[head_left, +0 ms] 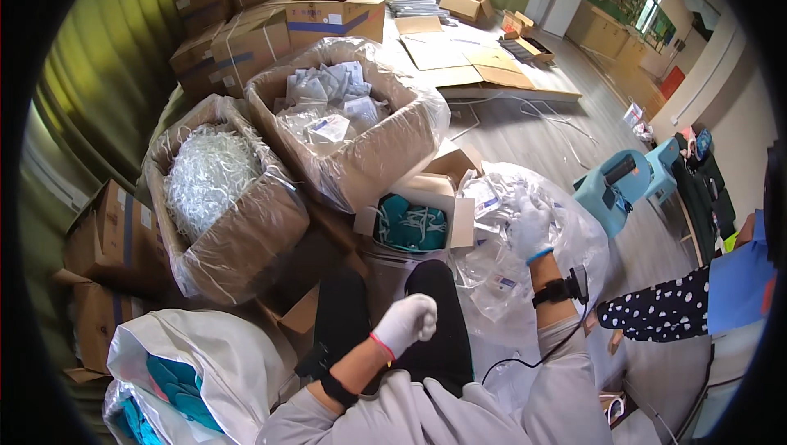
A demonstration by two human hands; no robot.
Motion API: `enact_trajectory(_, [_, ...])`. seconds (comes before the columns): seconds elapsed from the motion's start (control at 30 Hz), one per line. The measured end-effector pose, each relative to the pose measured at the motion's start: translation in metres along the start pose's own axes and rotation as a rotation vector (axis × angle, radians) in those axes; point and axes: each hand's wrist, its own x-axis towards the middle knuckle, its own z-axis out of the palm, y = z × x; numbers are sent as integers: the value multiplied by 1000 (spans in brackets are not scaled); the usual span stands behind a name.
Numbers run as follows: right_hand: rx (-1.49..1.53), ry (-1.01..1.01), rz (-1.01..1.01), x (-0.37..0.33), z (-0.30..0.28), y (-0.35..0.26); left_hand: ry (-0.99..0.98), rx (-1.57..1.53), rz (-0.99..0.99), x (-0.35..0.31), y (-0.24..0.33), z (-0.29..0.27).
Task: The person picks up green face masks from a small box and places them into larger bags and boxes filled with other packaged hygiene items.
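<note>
My left hand (pixel 407 324), in a white glove with a red cuff, is closed over my lap; whatever it may hold is hidden. On the right, my right hand (pixel 531 228), gloved with a blue cuff, reaches over a clear plastic bag (pixel 574 220) of flat see-through packets (pixel 502 283). Its fingers blend with the white plastic there, so any grip is unclear. Between my knees and the large cartons stands a small open box (pixel 462 224) with teal items (pixel 410 228) that have white cords.
Two plastic-lined cartons hold white shredded strips (pixel 209 179) and clear packets (pixel 328 109). A white sack (pixel 197 338) with teal pieces lies at lower left. Stacked cartons (pixel 250 39) stand behind. At right are a light-blue plastic chair (pixel 611 191) and another person's patterned trouser leg (pixel 656 306).
</note>
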Motion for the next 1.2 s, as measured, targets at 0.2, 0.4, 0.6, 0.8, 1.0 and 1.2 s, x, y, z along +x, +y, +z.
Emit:
enact_trajectory(0.2, [1029,-425,308,-36,1,-74,32,-174,222,36,28,-7])
enact_trajectory(0.4, [1564,-556,857,-58,24,-160,-11,-14,326,71,45,-3])
enact_trajectory(0.6, [1533,-621,861,-64,43,-160,-46,303,232,85,16,3])
enact_trajectory(0.8, [1459,-430,700,-61,41,-149,-276,75,26,57,18,12])
enact_trajectory(1.0, [1265,-297,577,-63,46,-164,-162,371,127,41,24,34])
enact_trajectory(1.2, [-21,-91,-568,-63,47,-150,-161,510,164,18,36,35])
